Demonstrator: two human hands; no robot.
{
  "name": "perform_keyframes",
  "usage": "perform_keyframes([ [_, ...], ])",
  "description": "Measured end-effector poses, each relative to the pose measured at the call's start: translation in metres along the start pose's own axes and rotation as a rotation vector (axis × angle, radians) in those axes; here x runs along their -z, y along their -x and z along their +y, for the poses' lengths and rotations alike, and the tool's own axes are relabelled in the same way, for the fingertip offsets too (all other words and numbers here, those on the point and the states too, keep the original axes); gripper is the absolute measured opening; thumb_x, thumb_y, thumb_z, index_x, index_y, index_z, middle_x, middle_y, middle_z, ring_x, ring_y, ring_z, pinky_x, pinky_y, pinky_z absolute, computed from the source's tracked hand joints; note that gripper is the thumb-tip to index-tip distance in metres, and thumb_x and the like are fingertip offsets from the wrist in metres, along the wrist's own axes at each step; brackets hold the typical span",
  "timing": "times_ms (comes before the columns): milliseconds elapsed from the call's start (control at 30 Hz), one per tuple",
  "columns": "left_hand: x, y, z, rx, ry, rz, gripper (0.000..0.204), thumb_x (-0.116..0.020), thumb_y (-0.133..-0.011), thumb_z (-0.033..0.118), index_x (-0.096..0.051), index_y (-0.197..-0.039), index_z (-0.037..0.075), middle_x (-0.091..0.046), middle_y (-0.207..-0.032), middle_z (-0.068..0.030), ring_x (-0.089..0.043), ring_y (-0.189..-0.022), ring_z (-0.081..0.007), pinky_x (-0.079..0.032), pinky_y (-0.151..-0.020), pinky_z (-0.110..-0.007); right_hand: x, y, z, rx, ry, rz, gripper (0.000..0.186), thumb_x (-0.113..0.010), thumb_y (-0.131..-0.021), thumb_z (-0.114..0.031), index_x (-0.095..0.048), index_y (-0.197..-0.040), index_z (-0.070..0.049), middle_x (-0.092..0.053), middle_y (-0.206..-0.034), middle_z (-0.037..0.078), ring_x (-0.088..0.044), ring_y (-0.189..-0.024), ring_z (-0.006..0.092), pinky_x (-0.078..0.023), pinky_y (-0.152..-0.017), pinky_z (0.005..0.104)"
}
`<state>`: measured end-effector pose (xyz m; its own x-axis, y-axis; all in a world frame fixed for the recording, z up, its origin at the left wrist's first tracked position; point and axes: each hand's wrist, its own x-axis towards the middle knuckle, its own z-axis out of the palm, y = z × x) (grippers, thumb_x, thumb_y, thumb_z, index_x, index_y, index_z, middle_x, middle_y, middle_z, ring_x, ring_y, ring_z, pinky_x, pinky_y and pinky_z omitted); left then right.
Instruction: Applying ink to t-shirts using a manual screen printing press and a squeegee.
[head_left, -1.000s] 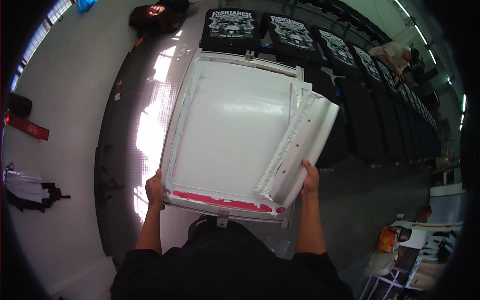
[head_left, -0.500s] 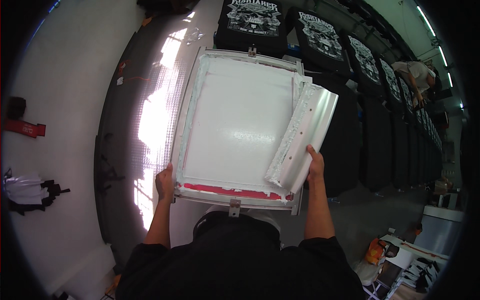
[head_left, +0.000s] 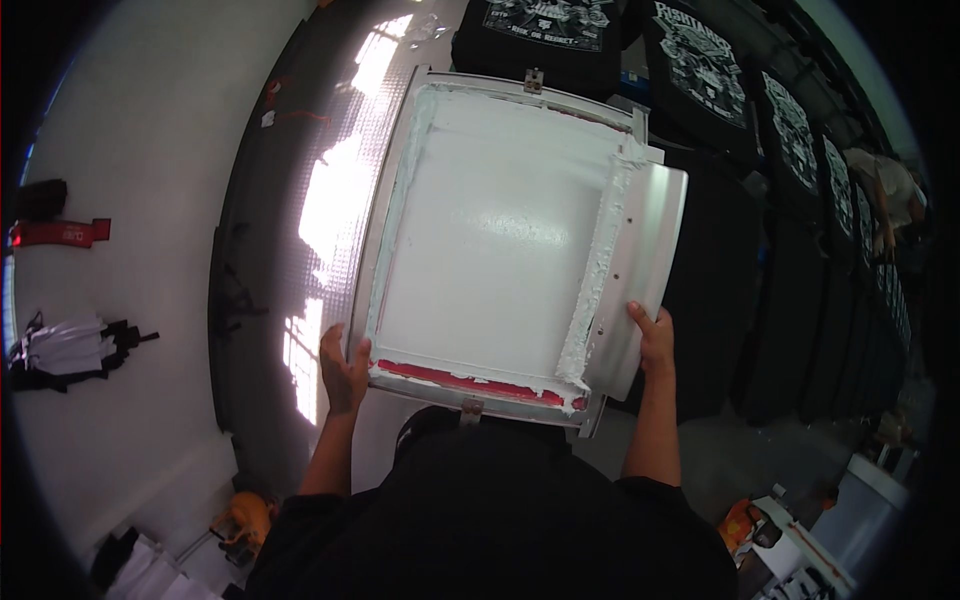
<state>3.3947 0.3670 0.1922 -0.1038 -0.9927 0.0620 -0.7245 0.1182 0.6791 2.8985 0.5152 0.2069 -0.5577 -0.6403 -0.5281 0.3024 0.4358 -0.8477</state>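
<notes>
A screen printing frame (head_left: pixel 392 200) lies in front of me, its mesh coated with white ink and a red strip showing along the near edge. My right hand (head_left: pixel 655 338) grips the silver handle of a squeegee (head_left: pixel 645 240), thumb on top. The squeegee lies along the screen's right side, its ink-caked edge facing left, with a thick ridge of white ink (head_left: pixel 597 285) along it. At the frame's near left corner is my left hand (head_left: pixel 345 375), thumb and fingers spread apart. The thumb is close to the frame's rail; whether it touches cannot be made out.
Black printed shirts (head_left: pixel 550 25) lie on boards beyond the frame, with a row of more boards curving along the right. A person (head_left: pixel 890 190) stands at the far right. Metal clamps (head_left: pixel 534 80) sit on the frame's far and near rails. Sunlight falls on the floor at left.
The squeegee has turned more upright, parallel to the frame's right side. My left hand has loosened from the frame's left rail, its fingers spreading. The whole view has shifted slightly.
</notes>
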Motion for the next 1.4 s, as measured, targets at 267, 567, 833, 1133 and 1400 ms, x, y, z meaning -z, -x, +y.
perform_keyframes([
  [267, -0.014, 0.144, 0.016, 0.065, 0.144, -0.721, 0.028, -0.079, -0.090, 0.028, -0.072, -0.101, 0.003, -0.068, -0.080, -0.0149, -0.070, -0.074, -0.0336, -0.056, -0.070, -0.043, -0.120, -0.105, -0.148, 0.230, 0.991, -0.283, 0.040, -0.076, -0.087, -0.032, -0.073, -0.110, 0.000, -0.074, -0.096, 0.016, -0.072, -0.086, 0.0263, -0.055, -0.084, 0.0411],
  [567, -0.020, 0.163, 0.028, 0.335, 0.259, -0.790, 0.032, -0.081, -0.090, 0.028, -0.076, -0.112, 0.006, -0.073, -0.087, -0.0108, -0.072, -0.080, -0.0186, -0.056, -0.072, -0.032, -0.190, -0.222, -0.117, 1.133, 1.427, -0.113, 0.027, -0.073, -0.079, -0.012, -0.068, -0.105, -0.008, -0.072, -0.092, 0.014, -0.070, -0.091, 0.0322, -0.051, -0.086, 0.0464],
  [833, -0.029, 0.160, 0.001, 0.436, 0.442, -0.923, 0.033, -0.072, -0.096, 0.034, -0.073, -0.107, 0.004, -0.074, -0.094, -0.0122, -0.070, -0.082, -0.0215, -0.055, -0.075, -0.036, -0.183, -0.068, -0.105, 1.034, 1.371, -0.174, 0.032, -0.070, -0.079, -0.007, -0.070, -0.111, -0.009, -0.073, -0.095, 0.008, -0.069, -0.091, 0.0232, -0.040, -0.101, 0.0457],
  [1133, 0.002, 0.102, 0.018, 0.236, 0.136, -0.940, 0.046, -0.084, -0.086, 0.041, -0.071, -0.105, 0.001, -0.069, -0.084, -0.0113, -0.068, -0.080, -0.0238, -0.055, -0.072, -0.034, -0.181, 0.130, -0.036, 0.600, 1.329, -0.550, 0.040, -0.072, -0.075, -0.006, -0.069, -0.115, -0.010, -0.072, -0.094, 0.007, -0.067, -0.090, 0.0225, -0.039, -0.101, 0.0418],
  [1400, 0.063, 0.002, 0.016, -0.698, -0.333, -0.196, 0.069, -0.081, -0.077, 0.062, -0.065, -0.115, 0.007, -0.051, -0.127, -0.0126, -0.052, -0.117, -0.0263, -0.043, -0.097, -0.049, -0.186, 0.151, 0.006, 0.499, 1.346, -0.566, 0.041, -0.068, -0.073, -0.005, -0.069, -0.114, -0.007, -0.074, -0.097, 0.010, -0.068, -0.089, 0.0258, -0.043, -0.092, 0.0399],
])
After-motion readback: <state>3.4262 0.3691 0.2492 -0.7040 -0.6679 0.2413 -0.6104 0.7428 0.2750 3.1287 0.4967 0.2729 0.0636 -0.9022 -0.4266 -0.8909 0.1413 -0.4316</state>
